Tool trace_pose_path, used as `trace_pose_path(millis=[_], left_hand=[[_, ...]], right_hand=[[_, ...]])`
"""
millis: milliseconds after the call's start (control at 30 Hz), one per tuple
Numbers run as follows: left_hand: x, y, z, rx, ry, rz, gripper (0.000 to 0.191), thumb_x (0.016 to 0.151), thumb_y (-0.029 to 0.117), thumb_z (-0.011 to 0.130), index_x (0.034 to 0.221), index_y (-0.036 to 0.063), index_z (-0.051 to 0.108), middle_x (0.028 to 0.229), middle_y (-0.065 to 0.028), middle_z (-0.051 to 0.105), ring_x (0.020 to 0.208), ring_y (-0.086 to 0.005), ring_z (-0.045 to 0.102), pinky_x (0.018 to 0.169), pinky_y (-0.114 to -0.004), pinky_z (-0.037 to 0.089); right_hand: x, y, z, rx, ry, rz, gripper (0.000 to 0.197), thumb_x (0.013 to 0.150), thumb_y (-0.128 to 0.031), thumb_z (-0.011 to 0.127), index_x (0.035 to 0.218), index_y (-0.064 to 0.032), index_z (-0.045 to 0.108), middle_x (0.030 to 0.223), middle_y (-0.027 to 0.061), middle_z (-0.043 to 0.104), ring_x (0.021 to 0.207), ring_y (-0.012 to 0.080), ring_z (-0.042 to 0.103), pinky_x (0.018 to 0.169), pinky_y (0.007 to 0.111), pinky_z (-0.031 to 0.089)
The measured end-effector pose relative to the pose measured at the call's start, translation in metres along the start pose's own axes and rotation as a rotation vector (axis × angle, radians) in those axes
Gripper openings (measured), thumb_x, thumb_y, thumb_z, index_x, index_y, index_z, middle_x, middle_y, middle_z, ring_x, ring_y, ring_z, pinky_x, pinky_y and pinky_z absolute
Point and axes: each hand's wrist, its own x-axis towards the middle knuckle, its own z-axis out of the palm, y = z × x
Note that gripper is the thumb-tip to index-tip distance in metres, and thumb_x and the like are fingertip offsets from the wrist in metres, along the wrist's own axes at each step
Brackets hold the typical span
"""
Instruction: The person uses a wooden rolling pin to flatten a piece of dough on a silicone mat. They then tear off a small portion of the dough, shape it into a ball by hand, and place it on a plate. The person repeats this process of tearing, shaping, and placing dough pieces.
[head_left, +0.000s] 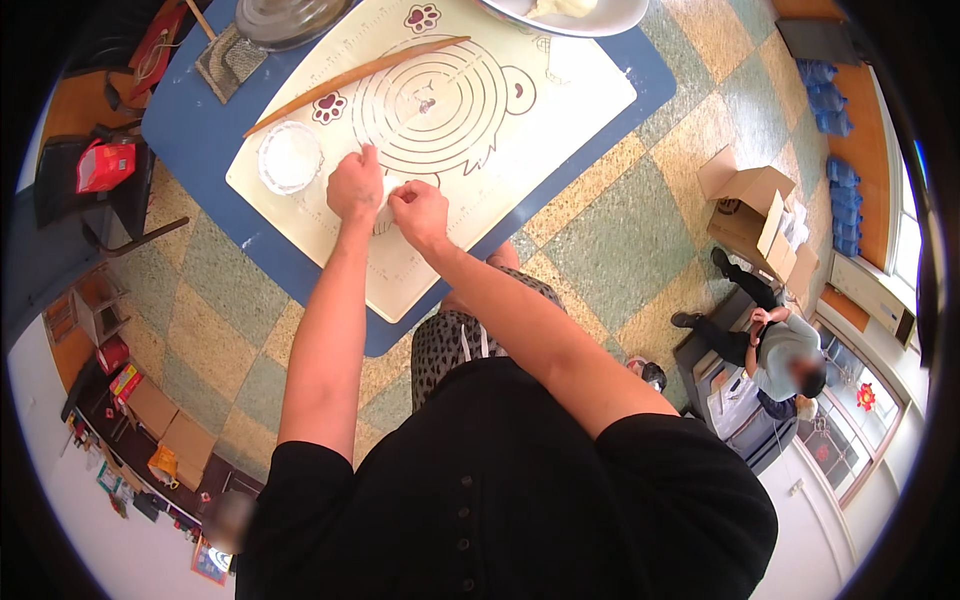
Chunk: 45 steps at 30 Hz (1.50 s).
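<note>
My left hand is curled over the silicone kneading mat, its thumb side towards a small piece of white dough. Bunched fingertips of my right hand pinch the dough from the other side, so it sits between both hands. My fingers hide most of it. Left of my hands is a round dish of white flour. A slim wooden rolling pin lies slantwise across the mat's printed circles, beyond my hands.
A large bowl with a lump of dough overhangs the mat's far edge. On the blue table are a metal lid and a woven pad. Rightward, an open carton stands on the floor near a seated person.
</note>
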Motion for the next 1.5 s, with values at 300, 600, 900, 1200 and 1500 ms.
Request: trace_pose_path(millis=[300,600,900,1200,1500], left_hand=[[-0.013,-0.003,0.043,0.329,0.299,0.756,0.033,0.102,0.037,0.069,0.083,0.0109,0.076,0.092,-0.0059,0.070,0.092,-0.0326,0.065,0.080,-0.049,0.050],[0.022,0.018,0.064,0.186,0.297,0.996,0.037,0.094,0.024,0.078,0.061,0.0133,0.064,0.077,-0.0027,0.063,0.076,-0.0286,0.063,0.064,-0.044,0.048],[0.056,0.038,0.065,0.015,0.351,0.137,0.063,0.113,0.050,0.055,0.072,0.0083,0.077,0.073,-0.0192,0.076,0.071,-0.0456,0.074,0.065,-0.059,0.057],[0.029,-0.010,-0.011,-0.247,-0.123,0.028,0.059,0.104,0.057,0.057,0.084,0.0065,0.081,0.085,-0.0171,0.082,0.084,-0.0421,0.079,0.080,-0.053,0.058],[-0.014,-0.007,0.029,0.333,0.233,0.643,0.039,0.105,0.046,0.065,0.095,0.0112,0.079,0.101,-0.0118,0.077,0.099,-0.0390,0.071,0.087,-0.054,0.054]], right_hand=[[0.001,0.003,-0.060,-0.261,-0.278,-0.096,0.028,0.091,-0.023,0.076,0.104,0.0015,0.082,0.094,0.0209,0.084,0.085,0.0396,0.080,0.083,0.044,0.064],[-0.001,0.012,-0.049,-0.070,-0.292,0.198,0.028,0.100,-0.021,0.072,0.109,0.0048,0.080,0.091,0.0142,0.085,0.083,0.0192,0.083,0.078,0.033,0.064],[-0.018,-0.011,0.003,0.261,-0.262,0.345,0.048,0.107,-0.038,0.075,0.093,0.0076,0.078,0.082,0.0138,0.079,0.075,0.0222,0.080,0.065,0.038,0.069],[0.015,-0.029,-0.008,-0.029,-0.084,0.271,0.039,0.099,-0.030,0.086,0.077,0.0006,0.075,0.067,0.0090,0.076,0.057,0.0196,0.077,0.059,0.036,0.063],[0.034,0.026,-0.035,0.089,-0.532,0.021,0.019,0.092,-0.014,0.078,0.099,0.0034,0.075,0.086,0.0122,0.081,0.079,0.0233,0.079,0.074,0.039,0.063]])
